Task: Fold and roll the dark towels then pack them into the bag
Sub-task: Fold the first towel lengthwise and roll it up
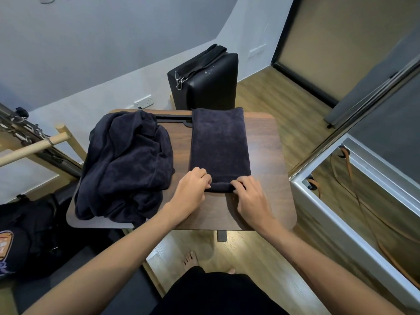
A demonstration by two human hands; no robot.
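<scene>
Where the near end of the folded towel (pixel 219 144) has been turned over into a small roll, both hands are seen at work on it. The left hand (pixel 192 186) is curled over the roll's left end, its fingertips hidden beneath the knuckles; the right hand (pixel 251 196) is curled round the right end, fingers bent over the fabric. The rest of the towel is laid flat in a long strip on the wooden table (pixel 268 155), its far edge reaching the table's back rim, where a dark slot in the tabletop is partly covered.

A heap of dark towels (pixel 125 164) is piled on the table's left side, just beside the strip; how many pieces it contains cannot be told. A black bag (pixel 27 237) is seen low on the left, cut off by the frame edge, and whether it is open cannot be made out. A black case (pixel 204 85) is stood upright behind the table, its base hidden. A bare foot (pixel 191 258) is visible below the table.
</scene>
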